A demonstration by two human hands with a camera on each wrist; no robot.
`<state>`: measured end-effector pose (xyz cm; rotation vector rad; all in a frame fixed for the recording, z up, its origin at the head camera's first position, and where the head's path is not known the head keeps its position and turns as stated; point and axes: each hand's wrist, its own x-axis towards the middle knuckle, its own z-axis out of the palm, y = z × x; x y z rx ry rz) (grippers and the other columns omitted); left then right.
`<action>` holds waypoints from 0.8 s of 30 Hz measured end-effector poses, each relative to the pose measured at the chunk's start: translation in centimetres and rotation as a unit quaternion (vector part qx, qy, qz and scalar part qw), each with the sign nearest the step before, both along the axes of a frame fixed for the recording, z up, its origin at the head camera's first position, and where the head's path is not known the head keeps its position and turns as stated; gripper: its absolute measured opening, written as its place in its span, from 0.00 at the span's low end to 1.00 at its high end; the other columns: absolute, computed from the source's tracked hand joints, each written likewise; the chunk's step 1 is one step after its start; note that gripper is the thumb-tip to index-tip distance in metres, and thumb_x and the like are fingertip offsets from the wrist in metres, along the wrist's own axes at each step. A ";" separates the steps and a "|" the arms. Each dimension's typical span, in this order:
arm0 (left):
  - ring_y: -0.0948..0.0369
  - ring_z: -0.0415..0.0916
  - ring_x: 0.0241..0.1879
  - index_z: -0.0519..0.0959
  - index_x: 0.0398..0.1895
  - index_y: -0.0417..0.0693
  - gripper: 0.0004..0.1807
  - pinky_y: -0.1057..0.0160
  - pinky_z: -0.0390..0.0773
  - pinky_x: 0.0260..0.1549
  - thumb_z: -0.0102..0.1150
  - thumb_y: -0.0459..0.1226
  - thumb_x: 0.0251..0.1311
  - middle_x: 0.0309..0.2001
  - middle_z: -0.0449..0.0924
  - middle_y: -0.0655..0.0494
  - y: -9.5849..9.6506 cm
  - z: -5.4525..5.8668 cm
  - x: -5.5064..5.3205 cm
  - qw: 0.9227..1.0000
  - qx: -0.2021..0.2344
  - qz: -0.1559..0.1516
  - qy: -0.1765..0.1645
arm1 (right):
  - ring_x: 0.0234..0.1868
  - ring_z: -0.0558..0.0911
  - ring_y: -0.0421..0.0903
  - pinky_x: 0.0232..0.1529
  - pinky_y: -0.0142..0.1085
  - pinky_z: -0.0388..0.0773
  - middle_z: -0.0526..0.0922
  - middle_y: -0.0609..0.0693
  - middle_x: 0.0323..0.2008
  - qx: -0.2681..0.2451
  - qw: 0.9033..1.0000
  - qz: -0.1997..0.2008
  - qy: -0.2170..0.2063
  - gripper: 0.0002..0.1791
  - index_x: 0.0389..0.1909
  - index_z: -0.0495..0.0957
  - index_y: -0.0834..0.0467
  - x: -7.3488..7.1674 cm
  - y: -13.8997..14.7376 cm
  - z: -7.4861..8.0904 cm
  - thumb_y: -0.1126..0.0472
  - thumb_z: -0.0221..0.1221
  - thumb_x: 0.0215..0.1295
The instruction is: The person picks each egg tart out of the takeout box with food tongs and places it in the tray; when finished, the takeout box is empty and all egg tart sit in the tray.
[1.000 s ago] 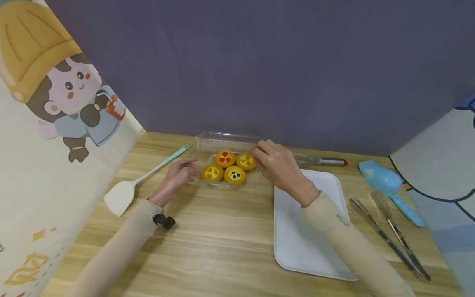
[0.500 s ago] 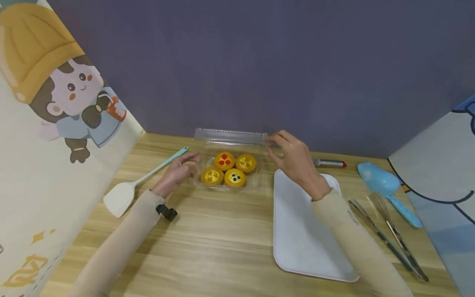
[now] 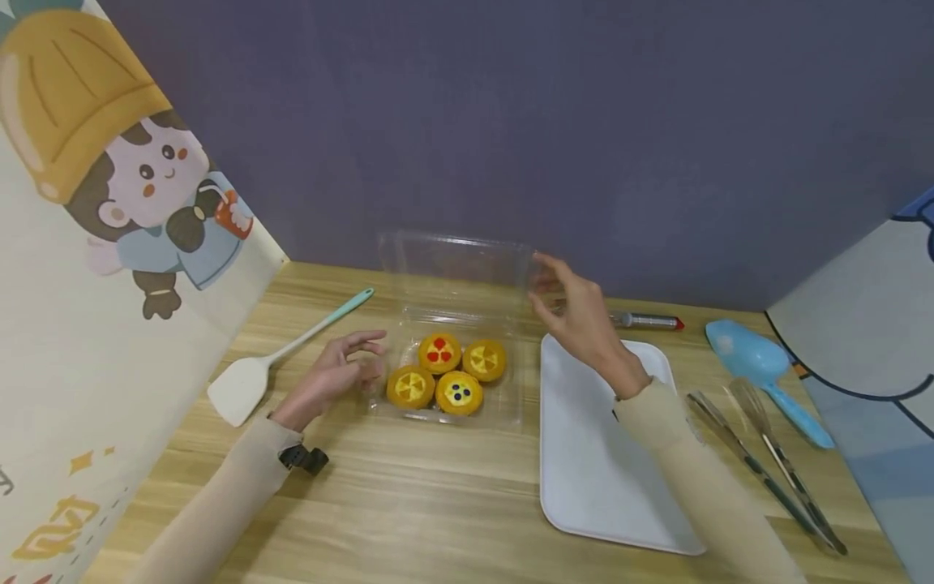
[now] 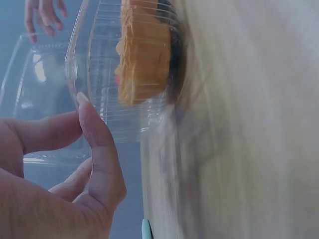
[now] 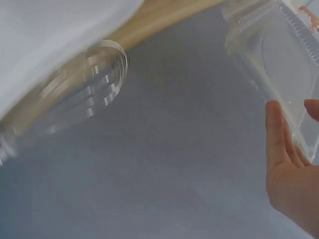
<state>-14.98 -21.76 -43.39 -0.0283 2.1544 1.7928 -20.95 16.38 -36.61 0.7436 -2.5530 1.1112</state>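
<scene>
A hinged clear plastic box stands near the wall, its lid raised at the back. Several tarts with yellow tops lie inside, one with red pieces and another with dark dots. My left hand pinches the box's left rim between thumb and finger, as the left wrist view shows. At the lid's right edge is my right hand. Its straight fingers lie against the lid in the right wrist view, with the thumb standing apart from them.
Left of the box lies a white spatula. A white tray lies to the right, with a whisk behind it. Two metal-and-dark utensils and a blue scoop lie farther right. The dark wall rises behind.
The box with its tarts has slid toward me along with my left hand. Its lid has swung up higher, and my right hand has moved slightly right and up with the lid's edge.
</scene>
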 end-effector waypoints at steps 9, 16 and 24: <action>0.61 0.80 0.30 0.57 0.81 0.38 0.42 0.62 0.90 0.33 0.59 0.24 0.62 0.63 0.69 0.30 -0.4 0.1 2.8 1.000 -0.007 -0.018 -0.004 | 0.56 0.85 0.61 0.49 0.53 0.91 0.79 0.64 0.61 0.008 0.993 0.019 -0.113 0.51 0.83 0.50 0.56 1.1 -0.4 -3.9 0.64 0.70 0.65; 0.63 0.80 0.30 0.54 0.82 0.38 0.45 0.64 0.90 0.33 0.60 0.23 0.61 0.62 0.68 0.31 -0.7 0.1 3.7 0.999 0.011 -0.031 -0.009 | 0.53 0.86 0.61 0.47 0.42 0.92 0.79 0.66 0.60 -0.023 0.982 0.028 -0.183 0.57 0.83 0.47 0.61 2.2 -1.1 -6.4 0.71 0.72 0.59; 0.61 0.80 0.32 0.55 0.82 0.41 0.46 0.64 0.90 0.32 0.60 0.23 0.61 0.61 0.69 0.33 -0.9 0.2 3.8 0.999 0.006 -0.036 -0.020 | 0.52 0.87 0.61 0.46 0.39 0.92 0.80 0.65 0.59 -0.078 0.957 0.020 -0.277 0.57 0.83 0.47 0.62 2.9 -1.0 -6.7 0.72 0.71 0.60</action>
